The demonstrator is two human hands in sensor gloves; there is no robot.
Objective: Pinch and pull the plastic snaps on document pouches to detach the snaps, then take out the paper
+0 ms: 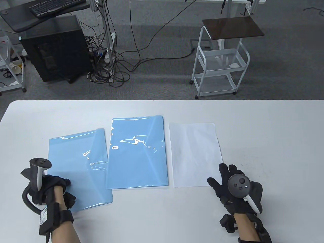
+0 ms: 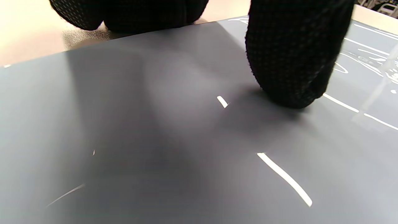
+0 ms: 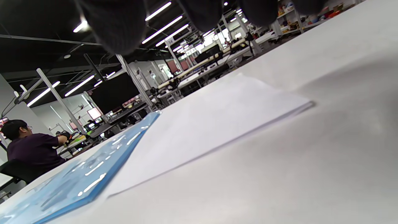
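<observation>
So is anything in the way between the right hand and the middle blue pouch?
Only the paper. It lies flat on the table between the right hand and the middle pouch. The hand can pass over it.

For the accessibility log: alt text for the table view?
Two blue document pouches, the left pouch under the left hand and the middle pouch beside it, lie on a white table with a white paper sheet; the right hand hovers open nearby.

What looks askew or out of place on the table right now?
The left pouch lies rotated, its right edge tucked under the middle pouch, with its flap folded up. The left hand presses it. The paper lies flat and separate; the right hand hovers beside it.
</observation>
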